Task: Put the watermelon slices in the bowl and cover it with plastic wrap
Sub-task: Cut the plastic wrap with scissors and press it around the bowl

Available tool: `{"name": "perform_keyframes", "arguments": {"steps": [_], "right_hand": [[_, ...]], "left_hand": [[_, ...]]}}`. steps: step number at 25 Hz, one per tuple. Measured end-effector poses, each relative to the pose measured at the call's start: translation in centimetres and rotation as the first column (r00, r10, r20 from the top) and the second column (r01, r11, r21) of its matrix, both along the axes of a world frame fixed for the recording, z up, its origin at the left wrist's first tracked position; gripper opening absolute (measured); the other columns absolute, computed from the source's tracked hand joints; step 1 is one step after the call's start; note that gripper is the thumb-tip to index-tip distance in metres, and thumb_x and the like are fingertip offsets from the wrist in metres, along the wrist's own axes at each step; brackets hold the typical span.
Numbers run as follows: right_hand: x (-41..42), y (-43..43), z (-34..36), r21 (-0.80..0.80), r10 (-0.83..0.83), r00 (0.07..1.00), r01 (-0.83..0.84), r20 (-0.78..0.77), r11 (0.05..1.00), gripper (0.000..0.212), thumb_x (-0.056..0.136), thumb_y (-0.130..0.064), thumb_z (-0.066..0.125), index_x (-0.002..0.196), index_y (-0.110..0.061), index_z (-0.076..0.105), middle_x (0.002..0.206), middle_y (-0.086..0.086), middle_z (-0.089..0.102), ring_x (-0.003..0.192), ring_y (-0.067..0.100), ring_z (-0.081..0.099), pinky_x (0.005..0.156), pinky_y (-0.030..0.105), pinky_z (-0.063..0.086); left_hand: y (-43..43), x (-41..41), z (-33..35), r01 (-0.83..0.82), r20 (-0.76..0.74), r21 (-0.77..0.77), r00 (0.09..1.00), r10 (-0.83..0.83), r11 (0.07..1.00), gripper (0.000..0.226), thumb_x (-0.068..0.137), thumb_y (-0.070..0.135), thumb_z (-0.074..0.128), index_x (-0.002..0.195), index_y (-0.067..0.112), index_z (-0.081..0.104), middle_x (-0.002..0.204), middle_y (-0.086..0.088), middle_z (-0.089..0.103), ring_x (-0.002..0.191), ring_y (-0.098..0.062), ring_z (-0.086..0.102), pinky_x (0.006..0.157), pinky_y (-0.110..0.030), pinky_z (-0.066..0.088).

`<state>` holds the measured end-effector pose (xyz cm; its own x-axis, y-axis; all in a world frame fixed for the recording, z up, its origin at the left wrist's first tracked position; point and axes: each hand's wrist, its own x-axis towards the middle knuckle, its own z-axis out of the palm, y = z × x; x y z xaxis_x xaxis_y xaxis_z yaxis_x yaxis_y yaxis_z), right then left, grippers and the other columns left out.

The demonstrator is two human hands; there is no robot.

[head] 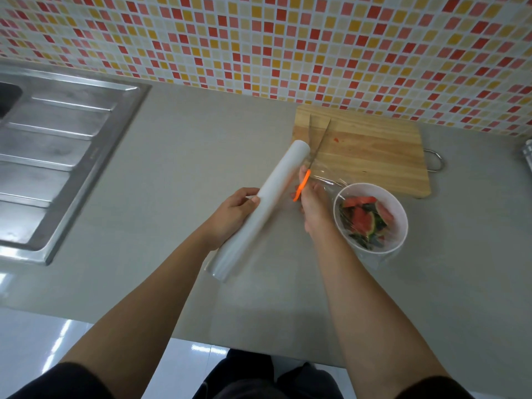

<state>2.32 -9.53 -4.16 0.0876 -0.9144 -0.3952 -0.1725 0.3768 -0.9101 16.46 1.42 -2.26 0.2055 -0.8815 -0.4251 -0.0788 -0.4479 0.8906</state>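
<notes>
A white bowl (371,217) on the grey counter holds several watermelon slices (365,217). A sheet of clear plastic wrap (331,180) lies over the bowl and stretches left toward the roll. My left hand (233,214) grips the white plastic wrap roll (267,197), which lies slanted just left of the bowl. My right hand (312,208) holds orange-handled scissors (315,148); their blades are spread apart and point away from me over the wrap, between roll and bowl.
A wooden cutting board (365,148) with a metal loop lies behind the bowl against the tiled wall. A steel sink drainboard (57,156) fills the left side. The counter's front edge (259,341) runs close to my body.
</notes>
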Motion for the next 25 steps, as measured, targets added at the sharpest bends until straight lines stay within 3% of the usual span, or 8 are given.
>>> {"name": "perform_keyframes", "arguments": {"steps": [2, 6, 11, 14, 16, 20, 25], "right_hand": [[0.2, -0.2, -0.2, 0.007, -0.001, 1.000, 0.001, -0.003, 1.000, 0.051, 0.069, -0.074, 0.046, 0.070, -0.024, 0.055, 0.063, -0.009, 0.055, 0.047, 0.000, 0.057, 0.062, 0.027, 0.035], [0.3, -0.8, -0.5, 0.031, -0.079, 0.997, 0.078, 0.025, 0.996, 0.042, 0.082, -0.059, 0.054, 0.060, -0.023, 0.055, 0.054, -0.013, 0.054, 0.050, 0.002, 0.057, 0.076, 0.027, 0.041], [1.8, 2.8, 0.7, -0.036, -0.043, 0.999, 0.044, 0.012, 0.998, 0.027, 0.087, -0.040, 0.058, 0.068, -0.023, 0.050, 0.061, -0.015, 0.060, 0.049, 0.003, 0.059, 0.050, 0.013, 0.042], [1.5, 7.9, 0.1, -0.030, 0.066, 0.992, -0.070, -0.107, 0.997, 0.016, 0.084, -0.036, 0.062, 0.079, -0.024, 0.053, 0.066, -0.007, 0.063, 0.063, 0.013, 0.065, 0.063, 0.024, 0.052], [0.7, 9.9, -0.1, -0.070, 0.142, 0.954, -0.166, -0.264, 0.984, 0.017, 0.083, -0.036, 0.062, 0.081, -0.021, 0.056, 0.068, -0.002, 0.065, 0.070, 0.019, 0.065, 0.067, 0.030, 0.049], [-0.2, 10.2, 0.2, -0.202, 0.159, 0.769, -0.352, -0.619, 0.914, 0.021, 0.083, -0.031, 0.058, 0.084, -0.011, 0.058, 0.077, 0.008, 0.064, 0.075, 0.029, 0.059, 0.059, 0.031, 0.033], [0.3, 10.8, -0.2, -0.138, 0.214, 0.654, -0.443, -0.726, 0.886, 0.026, 0.084, -0.026, 0.055, 0.093, -0.002, 0.057, 0.096, 0.017, 0.059, 0.089, 0.035, 0.055, 0.070, 0.038, 0.038]], "left_hand": [[0.2, 0.3, 0.1, 0.005, -0.004, 0.002, 1.000, -0.005, 1.000, 0.026, 0.098, 0.032, 0.045, 0.122, 0.030, 0.055, 0.111, 0.000, 0.061, 0.091, -0.011, 0.060, 0.076, -0.023, 0.047], [1.0, 1.6, 0.2, -0.006, -0.030, 0.008, 1.000, 0.006, 1.000, 0.026, 0.098, 0.033, 0.045, 0.121, 0.029, 0.056, 0.111, 0.000, 0.062, 0.093, -0.014, 0.062, 0.081, -0.028, 0.050], [2.8, 2.1, -0.1, -0.143, -0.054, -0.023, 0.988, 0.142, 0.989, 0.022, 0.094, 0.044, 0.044, 0.110, 0.038, 0.058, 0.106, 0.012, 0.062, 0.085, 0.002, 0.063, 0.070, -0.017, 0.050], [4.1, 1.7, -0.8, -0.234, -0.097, 0.011, 0.967, 0.234, 0.972, 0.039, 0.081, 0.051, 0.054, 0.116, 0.034, 0.058, 0.109, 0.003, 0.064, 0.092, -0.015, 0.067, 0.075, -0.032, 0.054], [5.0, 1.3, -1.4, -0.279, -0.090, 0.036, 0.955, 0.281, 0.960, 0.042, 0.082, 0.046, 0.058, 0.120, 0.029, 0.059, 0.113, -0.004, 0.066, 0.095, -0.022, 0.067, 0.080, -0.039, 0.056], [5.8, 1.0, -2.0, -0.319, 0.095, 0.053, 0.945, 0.313, 0.946, 0.044, 0.088, 0.044, 0.057, 0.130, 0.030, 0.053, 0.100, 0.005, 0.065, 0.097, -0.018, 0.062, 0.089, -0.034, 0.049], [6.3, 1.0, -2.1, -0.210, 0.376, 0.032, 0.908, 0.182, 0.977, 0.041, 0.093, 0.039, 0.052, 0.128, 0.019, 0.056, 0.097, 0.001, 0.064, 0.093, -0.017, 0.059, 0.078, -0.025, 0.040]]}}
